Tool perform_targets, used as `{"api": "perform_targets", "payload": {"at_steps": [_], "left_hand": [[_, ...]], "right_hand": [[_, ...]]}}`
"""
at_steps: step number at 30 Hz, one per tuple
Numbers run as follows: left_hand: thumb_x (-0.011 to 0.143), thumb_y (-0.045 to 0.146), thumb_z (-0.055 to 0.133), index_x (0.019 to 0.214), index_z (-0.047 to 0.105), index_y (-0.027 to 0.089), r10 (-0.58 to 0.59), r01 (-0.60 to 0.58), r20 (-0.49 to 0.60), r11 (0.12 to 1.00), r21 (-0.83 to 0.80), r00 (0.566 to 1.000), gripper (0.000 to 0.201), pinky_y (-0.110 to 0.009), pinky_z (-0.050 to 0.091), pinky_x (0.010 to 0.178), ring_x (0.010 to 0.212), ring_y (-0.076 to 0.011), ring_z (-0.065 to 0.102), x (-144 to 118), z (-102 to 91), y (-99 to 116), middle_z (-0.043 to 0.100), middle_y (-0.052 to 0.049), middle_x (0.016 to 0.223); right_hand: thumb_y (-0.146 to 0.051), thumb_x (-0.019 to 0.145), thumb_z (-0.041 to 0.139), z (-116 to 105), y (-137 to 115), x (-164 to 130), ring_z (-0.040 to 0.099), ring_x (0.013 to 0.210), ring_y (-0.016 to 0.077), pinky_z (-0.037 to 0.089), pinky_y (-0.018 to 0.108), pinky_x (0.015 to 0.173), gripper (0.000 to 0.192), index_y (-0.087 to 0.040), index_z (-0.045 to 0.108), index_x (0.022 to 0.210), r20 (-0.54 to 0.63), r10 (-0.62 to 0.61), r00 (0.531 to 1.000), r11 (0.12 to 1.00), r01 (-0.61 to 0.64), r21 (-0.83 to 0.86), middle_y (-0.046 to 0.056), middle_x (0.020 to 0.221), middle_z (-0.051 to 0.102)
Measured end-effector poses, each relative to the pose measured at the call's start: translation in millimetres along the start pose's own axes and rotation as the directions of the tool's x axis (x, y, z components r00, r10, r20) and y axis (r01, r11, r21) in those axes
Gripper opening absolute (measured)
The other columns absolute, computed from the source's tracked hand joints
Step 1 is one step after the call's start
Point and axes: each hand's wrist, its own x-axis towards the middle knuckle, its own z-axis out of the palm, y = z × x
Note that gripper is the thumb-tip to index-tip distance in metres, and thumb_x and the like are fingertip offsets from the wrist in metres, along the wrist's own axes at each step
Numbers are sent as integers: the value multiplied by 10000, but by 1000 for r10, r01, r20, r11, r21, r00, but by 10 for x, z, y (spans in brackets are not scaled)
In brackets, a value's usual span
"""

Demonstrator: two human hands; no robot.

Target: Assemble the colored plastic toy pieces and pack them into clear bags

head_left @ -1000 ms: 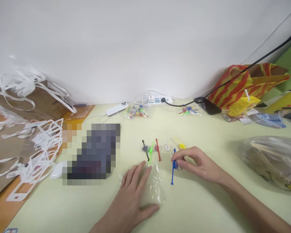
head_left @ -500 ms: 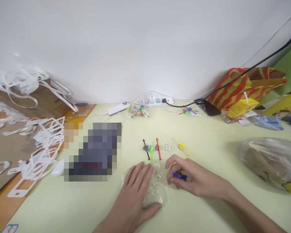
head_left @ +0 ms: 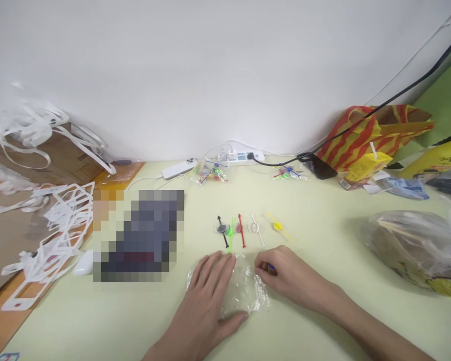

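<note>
My left hand point(head_left: 206, 306) lies flat, fingers spread, pinning a small clear plastic bag point(head_left: 244, 291) to the tabletop point(head_left: 323, 311). My right hand point(head_left: 285, 278) is at the bag's right edge, fingers pinched narrow on a blue pick point(head_left: 271, 268), mostly hidden. I judge the bag light, limp and slippery, best held at its mouth. The pick looks thin, stiff and easily bent, so grip it near its middle. Five more picks point(head_left: 244, 229) lie just beyond the bag.
</note>
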Motion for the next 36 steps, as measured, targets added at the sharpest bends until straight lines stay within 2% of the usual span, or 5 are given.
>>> {"api": "perform_targets", "payload": {"at_steps": [10,16,21,25,36], "left_hand": [[840,433,728,1602,197,200,-26,25,-7,996,-86,1000,958,-559,469,1097,1393,-376,432,-38,6,8,471,-150,1518],[934,289,635,1552,320,350,22,-27,-47,993,-115,999,697,-575,454,1106,1459,-358,328,104,-248,65,353,-94,1591],[951,203,607,1335,587,387,198,-194,24,973,-127,980,425,-604,396,1126,1360,-325,413,488,-487,96,505,-83,1414],[963,247,603,1018,686,282,283,-260,84,941,-217,955,105,-516,423,1116,1304,-284,442,711,-451,38,539,-74,1300],[980,81,452,953,552,191,218,-235,-87,904,-358,972,151,-367,457,888,980,-215,461,755,-188,-151,502,-72,1010]], "right_hand": [[-271,884,569,-140,72,26,465,474,78,332,216,485,154,-186,534,760,180,171,969,851,-238,468,-37,657,576],[-270,887,539,-113,137,51,471,415,65,310,204,440,134,-193,513,781,281,89,955,839,-224,496,-28,675,645],[-244,877,506,-82,168,57,470,388,72,284,196,400,52,-204,504,845,313,33,949,824,-204,529,-35,654,658],[-257,891,489,-159,189,55,467,389,71,281,183,383,49,-209,500,896,314,62,948,829,-223,512,-39,654,658],[-119,807,483,-247,296,8,491,460,88,345,198,449,99,-196,511,751,212,124,969,962,-170,215,-50,602,557]]}}
